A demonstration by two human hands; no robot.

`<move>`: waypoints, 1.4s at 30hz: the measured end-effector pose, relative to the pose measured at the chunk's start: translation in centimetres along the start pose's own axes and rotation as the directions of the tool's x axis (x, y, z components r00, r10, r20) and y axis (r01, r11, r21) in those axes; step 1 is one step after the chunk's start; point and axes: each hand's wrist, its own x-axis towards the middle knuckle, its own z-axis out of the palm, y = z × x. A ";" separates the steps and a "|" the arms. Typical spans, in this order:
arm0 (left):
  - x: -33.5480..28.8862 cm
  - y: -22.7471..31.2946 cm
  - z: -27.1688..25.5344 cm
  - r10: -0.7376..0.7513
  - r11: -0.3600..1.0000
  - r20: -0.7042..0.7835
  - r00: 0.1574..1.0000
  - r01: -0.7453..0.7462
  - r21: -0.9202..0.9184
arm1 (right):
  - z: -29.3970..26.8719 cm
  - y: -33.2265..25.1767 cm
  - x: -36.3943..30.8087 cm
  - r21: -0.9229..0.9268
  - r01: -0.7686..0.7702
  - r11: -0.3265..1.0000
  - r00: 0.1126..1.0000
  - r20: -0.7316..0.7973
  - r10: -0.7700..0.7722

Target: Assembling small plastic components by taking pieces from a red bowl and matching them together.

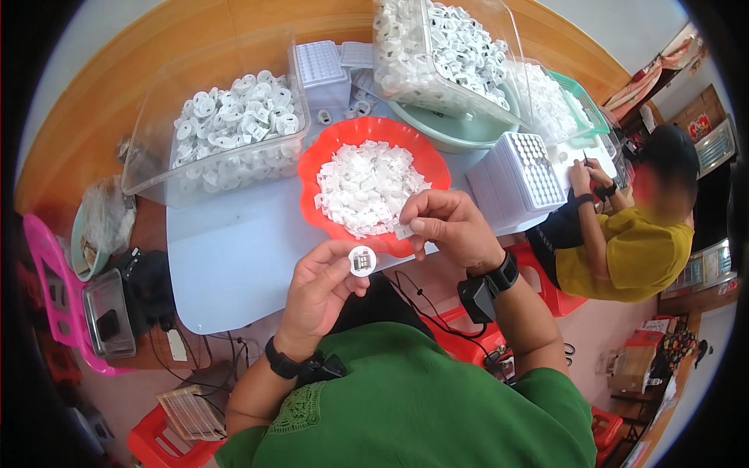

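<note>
My left hand point(318, 290) pinches a small round white plastic part point(362, 261), whose face shows dark and metallic bits in the middle. Just right of it, my right hand point(452, 225) has thumb and forefinger closed on a small flat white plastic piece point(402, 232). Both hands are at the near edge of a red scalloped bowl point(321, 145), and the two held parts are apart. Inside the bowl lies a heap of small white plastic pieces point(370, 183) that look similar to the one in my right fingers.
A clear bin point(156, 175) of round white parts stands left on the pale blue table point(226, 269). Another full bin point(452, 90) rests over a green basin point(441, 132). Stacked white trays point(519, 175) stand right. A co-worker in yellow point(640, 249) works at the far right.
</note>
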 end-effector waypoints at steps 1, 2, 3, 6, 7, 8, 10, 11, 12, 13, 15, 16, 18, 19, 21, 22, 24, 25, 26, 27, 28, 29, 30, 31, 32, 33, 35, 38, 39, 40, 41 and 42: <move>0.0 0.0 0.2 -0.001 1.000 0.002 1.000 0.001 0.003 | 0.0 0.0 -0.3 0.076 -0.012 0.997 1.000 0.007 0.012; 0.0 0.0 0.5 -0.004 1.000 0.007 1.000 0.004 0.002 | 0.0 0.1 -0.5 0.077 -0.010 0.997 1.000 0.006 0.010; 0.0 0.0 0.6 -0.007 1.000 0.012 1.000 0.007 0.002 | 0.0 0.1 -0.7 0.080 0.013 0.997 0.998 0.061 -0.018; 0.0 -0.2 0.8 0.001 1.000 0.025 1.000 -0.001 0.005 | 0.2 0.0 -1.3 0.099 0.052 0.994 0.990 0.126 -0.064; 0.1 -0.2 0.8 0.001 1.000 0.024 1.000 -0.001 0.006 | 0.3 0.0 -1.5 0.115 0.069 0.991 0.987 0.134 -0.085; 0.1 -0.2 0.7 0.008 1.000 0.047 0.999 -0.008 -0.005 | 0.4 0.0 -1.6 0.116 0.070 0.991 0.987 0.135 -0.086; 0.0 -0.2 0.8 0.015 1.000 0.070 0.997 -0.014 -0.015 | 0.4 0.1 -1.8 0.069 0.099 0.993 0.984 0.141 -0.108; 0.0 -0.2 0.8 0.012 1.000 0.073 0.997 -0.011 -0.015 | 0.3 0.2 -1.8 0.070 0.101 0.992 0.984 0.141 -0.110; 0.0 -0.2 0.9 0.010 1.000 0.076 0.997 -0.009 -0.014 | 0.2 0.4 -1.9 0.073 0.119 0.990 0.980 0.153 -0.129; -0.1 -0.3 0.9 0.011 1.000 0.076 0.997 -0.010 -0.013 | 0.2 0.5 -2.0 0.078 0.137 0.988 0.975 0.166 -0.148; -0.2 -0.3 1.0 0.020 1.000 0.075 0.997 -0.019 -0.009 | 0.6 0.4 -2.1 0.077 0.138 0.987 0.979 0.138 -0.148; -0.2 -0.3 1.0 0.016 1.000 0.076 0.997 -0.016 -0.010 | 0.8 0.3 -2.3 0.076 0.137 0.988 0.984 0.105 -0.145; -0.1 -0.2 1.2 0.015 1.000 0.081 0.997 -0.014 -0.006 | 1.2 0.4 -2.4 0.011 0.153 0.988 0.985 0.074 -0.153; -0.1 -0.2 1.2 0.015 1.000 0.079 0.997 -0.014 -0.006 | 1.4 0.5 -2.4 -0.053 0.167 0.985 0.985 0.051 -0.165; -0.1 -0.3 1.3 0.016 1.000 0.083 0.996 -0.016 -0.010 | 2.8 0.1 -2.8 -0.071 0.196 0.978 0.980 -0.002 -0.197; -0.2 -0.2 1.3 0.017 1.000 0.079 0.997 -0.017 -0.010 | 3.3 -0.3 -2.9 -0.092 0.225 0.970 0.972 -0.055 -0.230; -0.3 -0.2 1.6 0.034 0.999 0.052 0.998 -0.035 0.012 | 3.2 -0.7 -3.1 -0.184 0.252 0.950 0.967 0.017 -0.254; -0.3 -0.2 1.6 0.035 0.999 0.048 0.998 -0.035 0.014 | 3.1 -0.9 -3.1 -0.272 0.287 0.919 0.958 0.088 -0.273; -0.3 -0.2 1.6 0.031 0.999 0.054 0.998 -0.032 0.014 | 3.3 -1.2 -3.2 -0.267 0.287 0.920 0.958 0.090 -0.272; -0.3 -0.2 1.6 0.027 0.999 0.060 0.998 -0.028 0.015 | 3.5 -1.5 -3.2 -0.346 0.309 0.886 0.951 0.129 -0.281; -0.3 -0.2 1.6 0.027 0.999 0.058 0.998 -0.028 0.016 | 3.6 -1.6 -3.2 -0.421 0.331 0.844 0.943 0.167 -0.287; -0.3 -0.3 1.6 0.030 0.999 0.061 0.998 -0.031 0.021 | 3.7 -1.6 -3.0 -0.419 0.331 0.845 0.943 0.167 -0.287; -0.3 -0.3 1.5 0.033 0.999 0.064 0.997 -0.035 0.025 | 3.9 -1.5 -2.7 -0.523 0.435 0.733 0.900 0.225 -0.373; -0.3 -0.3 1.5 0.033 0.999 0.063 0.997 -0.034 0.024 | 4.1 -1.5 -2.6 -0.610 0.523 0.595 0.847 0.292 -0.445; -0.4 -0.4 1.4 0.039 0.999 0.075 0.996 -0.041 0.035 | 4.3 -1.4 -2.5 -0.610 0.523 0.596 0.847 0.292 -0.444; -0.4 -0.4 1.3 0.044 0.998 0.087 0.995 -0.048 0.044 | 4.4 -1.4 -2.5 -0.619 0.530 0.579 0.841 0.297 -0.452; -0.5 -0.4 1.4 0.047 0.998 0.079 0.996 -0.050 0.045 | 4.6 -1.3 -2.4 -0.628 0.537 0.563 0.835 0.304 -0.458; -0.5 -0.4 1.4 0.049 0.997 0.075 0.996 -0.053 0.055 | 4.6 -1.3 -2.3 -0.675 0.553 0.489 0.817 0.323 -0.479; -0.5 -0.4 1.3 0.049 0.996 0.079 0.996 -0.054 0.064 | 4.6 -1.2 -2.2 -0.681 0.562 0.470 0.811 0.342 -0.474; -0.5 -0.4 1.4 0.048 0.997 0.079 0.996 -0.053 0.063 | 4.6 -1.2 -2.2 -0.688 0.569 0.450 0.806 0.360 -0.469; -0.5 -0.4 1.4 0.044 0.996 0.074 0.996 -0.049 0.068 | 4.6 -1.2 -2.2 -0.688 0.568 0.451 0.807 0.359 -0.469; -0.5 -0.5 1.5 0.040 0.996 0.069 0.997 -0.045 0.073 | 4.6 -1.1 -2.1 -0.684 0.584 0.438 0.795 0.369 -0.482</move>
